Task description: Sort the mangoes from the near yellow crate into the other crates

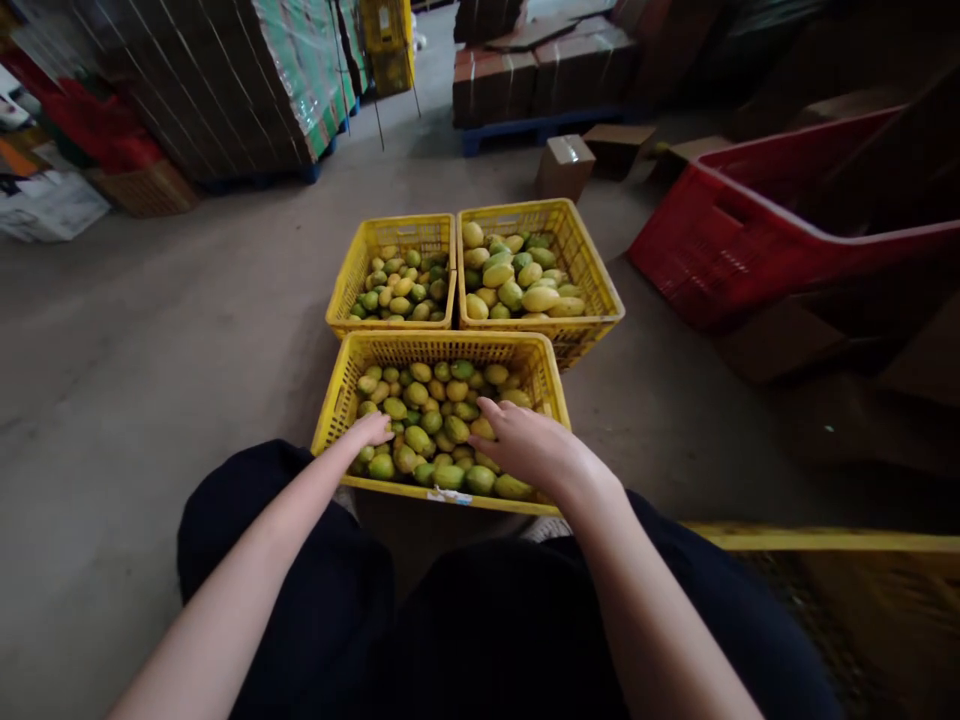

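A yellow plastic crate [442, 340] stands between my knees, filled with oval green-and-yellow fruits [417, 438] that look like small mangoes. Over its left side, my left hand [370, 430] reaches down with fingers stretched onto the fruits; its fingertips are small and slightly blurred. On the right, my right hand [521, 440] is spread above the pile, thumb and fingers apart. One yellow fruit [482, 428] lies by the gap between them. Neither hand visibly lifts a fruit.
Behind stand two more yellow crates, the left one [341, 290] with smaller fruits, the right one [581, 250] with larger, longer fruits. A big red bin [697, 235] is at right. Cardboard boxes [564, 168] and wrapped pallet stacks [300, 80] stand further back. A yellow edge [817, 540] runs at lower right.
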The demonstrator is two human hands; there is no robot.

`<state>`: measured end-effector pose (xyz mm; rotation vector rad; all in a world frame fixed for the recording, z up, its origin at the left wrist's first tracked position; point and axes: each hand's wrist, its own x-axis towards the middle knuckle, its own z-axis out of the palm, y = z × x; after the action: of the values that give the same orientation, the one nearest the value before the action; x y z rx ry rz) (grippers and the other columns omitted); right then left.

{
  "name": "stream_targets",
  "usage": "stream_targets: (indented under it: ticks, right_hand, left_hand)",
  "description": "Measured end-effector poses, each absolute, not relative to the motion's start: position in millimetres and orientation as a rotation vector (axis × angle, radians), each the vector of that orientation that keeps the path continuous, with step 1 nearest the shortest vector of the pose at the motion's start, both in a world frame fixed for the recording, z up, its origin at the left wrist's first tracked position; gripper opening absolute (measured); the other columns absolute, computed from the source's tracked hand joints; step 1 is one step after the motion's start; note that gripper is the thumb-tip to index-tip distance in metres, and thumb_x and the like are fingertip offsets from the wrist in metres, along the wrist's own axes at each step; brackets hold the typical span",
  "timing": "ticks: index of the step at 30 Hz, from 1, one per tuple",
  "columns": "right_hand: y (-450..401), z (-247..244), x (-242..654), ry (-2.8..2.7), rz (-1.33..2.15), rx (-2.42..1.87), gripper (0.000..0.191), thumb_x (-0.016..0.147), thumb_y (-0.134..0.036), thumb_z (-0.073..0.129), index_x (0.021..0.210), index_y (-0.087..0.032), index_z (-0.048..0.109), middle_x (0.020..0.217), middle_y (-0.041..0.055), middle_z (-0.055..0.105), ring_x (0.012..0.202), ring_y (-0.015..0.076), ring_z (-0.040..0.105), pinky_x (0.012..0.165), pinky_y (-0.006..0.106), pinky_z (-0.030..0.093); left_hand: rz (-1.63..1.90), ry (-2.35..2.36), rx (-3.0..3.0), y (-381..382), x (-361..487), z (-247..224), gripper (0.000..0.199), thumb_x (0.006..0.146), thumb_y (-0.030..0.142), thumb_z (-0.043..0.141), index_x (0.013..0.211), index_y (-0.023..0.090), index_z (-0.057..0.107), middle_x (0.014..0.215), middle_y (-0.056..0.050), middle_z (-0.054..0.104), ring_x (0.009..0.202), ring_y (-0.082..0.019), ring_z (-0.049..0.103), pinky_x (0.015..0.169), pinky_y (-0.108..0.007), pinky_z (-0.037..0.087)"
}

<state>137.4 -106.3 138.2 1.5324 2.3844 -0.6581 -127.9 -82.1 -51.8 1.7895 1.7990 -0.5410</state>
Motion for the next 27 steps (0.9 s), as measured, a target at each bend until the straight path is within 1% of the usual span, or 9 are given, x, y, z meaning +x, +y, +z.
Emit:
stream_targets:
  ticks: [3, 5, 9, 10, 15, 18, 21, 25, 27]
  right_hand:
    - [-105.7, 145.5, 145.6, 2.39, -0.663, 1.582, 0.043, 0.093, -0.035, 0.048, 0.127, -0.008, 0.054, 0.121, 0.0217, 0.063, 0.111, 0.0341, 0.063, 0.091, 0.042, 0.047]
    - [-104.1, 149.2, 151.0, 2.408, -0.678, 1.606, 0.043, 0.093, -0.035, 0.048, 0.127, -0.008, 0.053, 0.12, 0.0216, 0.063, 0.111, 0.034, 0.062, 0.091, 0.042, 0.047]
    - [-100.7, 154.8, 160.4, 2.423, -0.718, 1.646, 0.043, 0.094, -0.033, 0.046, 0.128, -0.008, 0.051, 0.12, 0.0213, 0.063, 0.115, 0.0328, 0.06, 0.093, 0.041, 0.046]
    - [-100.1, 156.0, 162.3, 2.417, -0.723, 1.66, 0.043, 0.094, -0.032, 0.046, 0.128, -0.008, 0.051, 0.121, 0.0213, 0.063, 0.116, 0.0325, 0.06, 0.094, 0.041, 0.046]
    - [-99.3, 159.9, 169.6, 2.394, -0.746, 1.699, 0.044, 0.094, -0.033, 0.047, 0.129, -0.007, 0.05, 0.123, 0.0209, 0.062, 0.117, 0.0315, 0.059, 0.096, 0.04, 0.045]
    - [-100.1, 160.5, 171.2, 2.382, -0.76, 1.7, 0.043, 0.094, -0.034, 0.047, 0.128, -0.008, 0.05, 0.122, 0.0208, 0.062, 0.116, 0.0309, 0.06, 0.095, 0.039, 0.045]
    - [-101.1, 160.0, 168.5, 2.348, -0.73, 1.724, 0.042, 0.092, -0.033, 0.05, 0.127, -0.008, 0.051, 0.119, 0.0209, 0.063, 0.112, 0.0314, 0.062, 0.091, 0.04, 0.047]
    - [-101.7, 157.2, 155.6, 2.368, -0.697, 1.69, 0.055, 0.085, -0.03, 0.063, 0.132, -0.009, 0.046, 0.119, 0.021, 0.061, 0.11, 0.0334, 0.062, 0.087, 0.04, 0.048]
    - [-101.3, 155.9, 146.2, 2.464, -0.712, 1.657, 0.069, 0.081, -0.031, 0.068, 0.139, -0.01, 0.037, 0.126, 0.022, 0.057, 0.111, 0.0339, 0.061, 0.085, 0.038, 0.048]
  left_hand:
    - [-0.455, 1.857, 1.784, -73.0, -101.6, -78.9, 0.056, 0.085, 0.037, 0.062, 0.131, 0.008, 0.05, 0.137, -0.02, 0.05, 0.126, -0.03, 0.049, 0.101, -0.032, 0.04]
    - [-0.434, 1.868, 1.754, -67.4, -79.3, -95.8, 0.062, 0.08, 0.037, 0.07, 0.131, 0.008, 0.05, 0.137, -0.019, 0.05, 0.127, -0.031, 0.047, 0.103, -0.033, 0.04]
    - [-0.456, 1.962, 1.624, -68.4, -47.1, -120.8, 0.039, 0.089, 0.034, 0.061, 0.123, 0.015, 0.056, 0.128, -0.011, 0.056, 0.113, -0.025, 0.056, 0.095, -0.046, 0.048]
    - [-0.454, 1.991, 1.592, -70.8, -44.1, -124.3, 0.039, 0.088, 0.033, 0.061, 0.123, 0.016, 0.056, 0.127, -0.012, 0.056, 0.112, -0.025, 0.057, 0.093, -0.047, 0.049]
    - [-0.324, 2.026, 1.507, -81.1, -52.9, -123.2, 0.067, 0.065, 0.024, 0.081, 0.124, 0.01, 0.053, 0.121, -0.021, 0.06, 0.112, -0.032, 0.058, 0.092, -0.037, 0.046]
    - [-0.167, 1.986, 1.454, -76.7, -63.0, -107.5, 0.055, 0.066, 0.031, 0.079, 0.113, 0.01, 0.059, 0.109, -0.016, 0.067, 0.108, -0.032, 0.06, 0.088, -0.034, 0.047]
    - [0.02, 1.896, 1.377, -63.2, -67.9, -75.6, 0.045, 0.072, 0.043, 0.073, 0.103, 0.012, 0.063, 0.1, -0.011, 0.07, 0.099, -0.027, 0.064, 0.079, -0.029, 0.05]
    - [0.246, 1.694, 1.281, -48.8, -58.8, 0.0, 0.053, 0.084, 0.062, 0.05, 0.109, 0.017, 0.063, 0.104, -0.007, 0.07, 0.087, -0.019, 0.067, 0.071, -0.026, 0.053]
    - [0.413, 1.465, 1.137, -52.5, -46.0, 44.6, 0.063, 0.084, 0.068, 0.044, 0.113, 0.016, 0.063, 0.097, -0.009, 0.071, 0.082, -0.021, 0.068, 0.071, -0.031, 0.054]
